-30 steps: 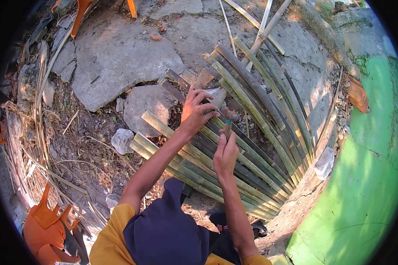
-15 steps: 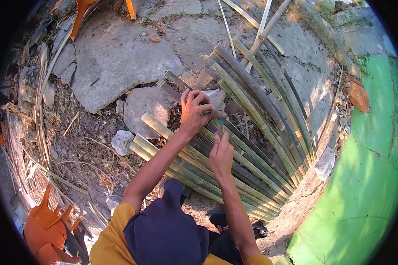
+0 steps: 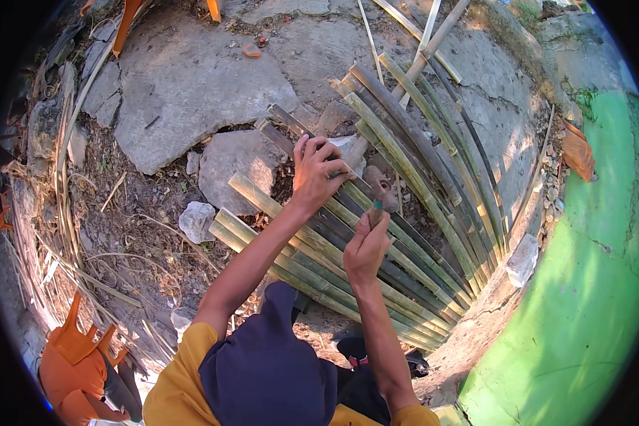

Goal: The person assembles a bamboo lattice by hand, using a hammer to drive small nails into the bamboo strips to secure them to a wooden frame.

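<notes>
Cracked stone slabs [image 3: 184,99] and dry dirt make up the ground, with a green painted wall [image 3: 589,298] curving along the right side. Across the middle of this ground lies a mat of bamboo slats [image 3: 397,234], long split strips crossed over one another and reaching from the lower left toward the upper right.

Near the mat's upper left edge the left hand [image 3: 316,174] rests on the slats, fingers curled down and pressing a strip. Just below and to its right, the right hand [image 3: 366,248] is closed around the handle of a small hammer [image 3: 381,190], whose brownish head stands above the slats, close to the left fingers.

A pale rock [image 3: 197,220] sits on the dirt beside the mat's left end. An orange plastic chair [image 3: 71,355] stands at the lower left.
</notes>
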A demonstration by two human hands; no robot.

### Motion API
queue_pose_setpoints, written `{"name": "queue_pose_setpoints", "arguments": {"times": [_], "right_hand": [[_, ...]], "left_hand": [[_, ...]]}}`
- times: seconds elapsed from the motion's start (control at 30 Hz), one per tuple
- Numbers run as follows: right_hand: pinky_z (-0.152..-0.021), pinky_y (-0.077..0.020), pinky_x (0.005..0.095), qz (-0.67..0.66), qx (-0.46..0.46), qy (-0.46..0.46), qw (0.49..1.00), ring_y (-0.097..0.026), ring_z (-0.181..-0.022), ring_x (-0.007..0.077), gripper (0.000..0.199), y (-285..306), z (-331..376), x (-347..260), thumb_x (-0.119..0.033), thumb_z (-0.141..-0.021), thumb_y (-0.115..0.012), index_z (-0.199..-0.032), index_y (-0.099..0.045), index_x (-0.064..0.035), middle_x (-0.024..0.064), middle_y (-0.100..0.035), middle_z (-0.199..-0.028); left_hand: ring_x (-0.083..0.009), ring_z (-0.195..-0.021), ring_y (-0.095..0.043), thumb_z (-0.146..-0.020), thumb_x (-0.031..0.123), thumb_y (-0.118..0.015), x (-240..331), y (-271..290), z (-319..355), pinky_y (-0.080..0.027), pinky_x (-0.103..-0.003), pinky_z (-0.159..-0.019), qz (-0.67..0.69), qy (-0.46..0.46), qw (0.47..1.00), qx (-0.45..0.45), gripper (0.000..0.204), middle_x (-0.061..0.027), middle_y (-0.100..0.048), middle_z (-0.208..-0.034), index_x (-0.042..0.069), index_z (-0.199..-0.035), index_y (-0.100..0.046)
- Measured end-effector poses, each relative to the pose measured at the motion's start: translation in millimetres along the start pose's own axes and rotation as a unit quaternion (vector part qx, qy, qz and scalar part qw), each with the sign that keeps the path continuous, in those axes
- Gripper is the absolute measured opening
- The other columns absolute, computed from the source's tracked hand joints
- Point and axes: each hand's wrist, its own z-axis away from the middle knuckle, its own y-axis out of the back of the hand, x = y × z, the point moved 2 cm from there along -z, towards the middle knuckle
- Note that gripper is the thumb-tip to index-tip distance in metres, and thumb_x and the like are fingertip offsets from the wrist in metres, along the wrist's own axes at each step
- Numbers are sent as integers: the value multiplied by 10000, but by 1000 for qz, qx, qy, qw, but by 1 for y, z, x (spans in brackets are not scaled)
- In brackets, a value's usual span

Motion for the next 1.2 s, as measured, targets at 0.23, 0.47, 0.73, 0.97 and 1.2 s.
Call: {"name": "queue_pose_setpoints", "arguments": {"times": [0.23,0.47,0.73,0.97,1.2], "right_hand": [[-575,-412,625,11,-27,-17,999,-638,-712,554,185,-2,-9,1,-167,-1098,-538,-1144,-475,1,331,-616,-730],[-577,-409,552,58,-78,-40,994,-612,-668,506,172,-13,-8,11,-144,-1107,-519,-1129,-497,25,281,-597,-725],[-582,-431,601,75,-84,-57,992,-638,-729,566,189,-16,-12,19,-155,-1101,-535,-1143,-502,27,316,-635,-749],[-593,-434,569,87,-91,-45,991,-654,-754,547,198,-24,-9,26,-143,-1096,-545,-1177,-521,37,331,-636,-780],[-580,-430,589,97,-70,-7,993,-650,-711,542,174,-12,-9,23,-161,-1095,-558,-1141,-497,-5,306,-643,-766]], "left_hand": [[-252,-1205,-561,-705,276,-902,-5,-4,5,-276,-574,-1200,-3,-3,1000,-6,172,27,-649,-990,175,-789,-791],[-258,-1191,-580,-684,190,-899,-6,-2,8,-294,-573,-1179,19,3,1000,7,170,26,-655,-972,140,-770,-762],[-259,-1184,-583,-681,222,-908,-7,-4,6,-295,-565,-1178,15,1,1000,7,188,22,-655,-969,135,-769,-767],[-251,-1200,-573,-703,279,-909,-9,-3,3,-286,-589,-1203,-27,-3,1000,-3,194,27,-656,-995,160,-764,-769],[-243,-1197,-578,-679,246,-909,-2,-4,1,-269,-582,-1207,-8,-9,1000,2,177,40,-655,-981,163,-754,-773]]}}
